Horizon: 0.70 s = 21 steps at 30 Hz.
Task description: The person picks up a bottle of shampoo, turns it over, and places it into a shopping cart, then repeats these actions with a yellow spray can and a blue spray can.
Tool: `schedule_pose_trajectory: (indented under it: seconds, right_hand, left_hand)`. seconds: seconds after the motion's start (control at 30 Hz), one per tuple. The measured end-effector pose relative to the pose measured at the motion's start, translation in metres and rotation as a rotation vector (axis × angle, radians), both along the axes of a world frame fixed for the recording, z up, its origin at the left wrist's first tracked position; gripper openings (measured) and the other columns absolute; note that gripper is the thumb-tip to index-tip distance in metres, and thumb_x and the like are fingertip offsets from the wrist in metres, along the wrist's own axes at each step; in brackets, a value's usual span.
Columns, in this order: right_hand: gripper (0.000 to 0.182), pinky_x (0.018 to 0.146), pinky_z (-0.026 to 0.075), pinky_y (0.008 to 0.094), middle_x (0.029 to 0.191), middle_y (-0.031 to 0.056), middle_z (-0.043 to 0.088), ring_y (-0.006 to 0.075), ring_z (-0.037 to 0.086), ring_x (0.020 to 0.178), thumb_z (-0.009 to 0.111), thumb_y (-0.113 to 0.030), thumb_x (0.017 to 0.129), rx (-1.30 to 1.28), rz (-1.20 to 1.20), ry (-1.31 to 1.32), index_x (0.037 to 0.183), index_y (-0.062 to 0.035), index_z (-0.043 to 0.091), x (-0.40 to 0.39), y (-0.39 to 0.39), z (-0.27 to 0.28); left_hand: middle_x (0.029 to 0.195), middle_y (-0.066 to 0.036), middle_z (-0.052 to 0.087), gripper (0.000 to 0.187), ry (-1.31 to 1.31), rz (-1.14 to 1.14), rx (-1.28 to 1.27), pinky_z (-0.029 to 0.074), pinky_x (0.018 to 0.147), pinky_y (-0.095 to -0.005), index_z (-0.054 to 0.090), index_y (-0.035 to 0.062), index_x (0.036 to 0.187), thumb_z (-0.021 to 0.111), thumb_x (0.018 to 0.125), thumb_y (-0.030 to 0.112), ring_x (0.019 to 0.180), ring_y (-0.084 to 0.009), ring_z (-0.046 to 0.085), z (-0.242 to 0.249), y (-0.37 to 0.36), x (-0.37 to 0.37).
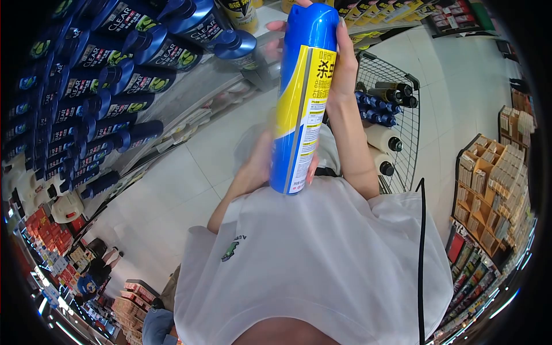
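Note:
A blue and yellow spray can (pixel 300 109) with a blue cap is held up in front of my chest, its printed label facing the camera. My right hand (pixel 341 69) grips its upper part from the right, with fingertips showing past the left edge near the cap. Lower down, my left hand (pixel 261 155) holds the can from the left and behind. That hand is slightly blurred, and its fingertips show at the can's right edge.
Blue pump bottles (pixel 138 79) fill the shelf at the left. A wire shopping cart (pixel 415 129) holding several bottles stands beyond my right arm. Boxes fill a wooden rack (pixel 480 195) at the right. People (pixel 95 276) are at the lower left.

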State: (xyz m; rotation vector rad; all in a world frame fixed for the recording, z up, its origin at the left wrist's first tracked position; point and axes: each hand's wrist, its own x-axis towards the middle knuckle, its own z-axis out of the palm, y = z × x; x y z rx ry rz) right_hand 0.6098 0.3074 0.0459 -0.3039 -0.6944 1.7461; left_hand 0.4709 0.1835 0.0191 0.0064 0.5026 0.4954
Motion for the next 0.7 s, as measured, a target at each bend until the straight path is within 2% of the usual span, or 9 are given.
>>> schedule_pose_trajectory:
  seconds: [0.1,0.2,0.3,0.43,0.53,0.63,0.7]
  right_hand:
    - [0.06,0.078,0.06,0.0406,0.123,0.0269,0.06,0.0356,0.07,0.094,0.039,-0.051,0.104,-0.002,0.099,0.173,0.15,-0.0137,0.034,-0.002,0.0,-0.012]
    - [0.059,0.074,0.06,0.0398,0.118,0.0253,0.062,0.0338,0.071,0.09,0.041,-0.051,0.104,-0.092,0.058,0.049,0.149,-0.0142,0.034,-0.004,-0.003,-0.007]
    - [0.056,0.072,0.06,0.0392,0.114,0.0239,0.064,0.0324,0.072,0.087,0.044,-0.048,0.103,-0.122,0.027,-0.016,0.146,-0.0131,0.036,-0.004,-0.003,-0.005]
    - [0.055,0.075,0.061,0.0409,0.115,0.0219,0.064,0.0325,0.071,0.088,0.045,-0.045,0.104,-0.107,0.014,-0.164,0.149,-0.0141,0.037,-0.003,-0.004,0.0]
    - [0.059,0.072,0.058,0.0342,0.105,0.0175,0.067,0.0247,0.071,0.087,0.065,-0.039,0.096,-0.147,-0.061,-0.278,0.14,-0.0061,0.044,-0.001,-0.007,0.013]
    - [0.044,0.07,0.056,0.0267,0.108,0.0086,0.061,0.0138,0.065,0.082,0.063,-0.027,0.1,-0.197,-0.206,-0.422,0.135,-0.0074,0.046,0.004,0.001,0.023]
    - [0.043,0.076,0.053,0.0267,0.108,0.0077,0.061,0.0135,0.063,0.088,0.068,-0.026,0.097,-0.205,-0.325,-0.592,0.13,-0.0062,0.051,0.01,0.001,0.031]
  left_hand:
    - [0.069,-0.027,0.06,0.07,-0.192,-0.031,-0.002,0.053,0.055,-0.0494,0.055,-0.0067,0.1,0.043,0.092,0.062,0.059,-0.0419,0.064,-0.007,0.002,0.0]
    - [0.07,-0.029,0.061,0.073,-0.245,0.014,-0.044,0.053,0.057,-0.0491,0.054,-0.0066,0.101,0.042,0.091,0.064,0.06,-0.0425,0.064,-0.024,-0.002,0.001]
    - [0.074,-0.026,0.064,0.068,-0.245,-0.035,0.022,0.053,0.059,-0.0467,0.054,-0.0024,0.099,0.039,0.09,0.064,0.061,-0.038,0.065,-0.028,-0.002,-0.002]
    - [0.077,-0.028,0.067,0.062,-0.244,-0.067,0.039,0.054,0.061,-0.0471,0.055,-0.0026,0.099,0.039,0.093,0.057,0.065,-0.0393,0.067,-0.026,0.002,-0.002]
    - [0.08,-0.028,0.067,0.06,-0.185,-0.043,0.013,0.056,0.062,-0.0484,0.056,-0.0026,0.104,0.038,0.095,0.054,0.068,-0.0399,0.069,-0.029,0.003,-0.005]
    - [0.084,-0.028,0.068,0.065,-0.065,0.02,0.056,0.058,0.064,-0.0478,0.057,-0.0017,0.115,0.033,0.099,0.056,0.07,-0.0395,0.07,-0.028,0.003,-0.005]
    - [0.088,-0.028,0.069,0.068,0.007,0.075,0.101,0.059,0.066,-0.0466,0.057,0.0,0.122,0.03,0.101,0.059,0.07,-0.0386,0.07,-0.019,0.004,-0.002]
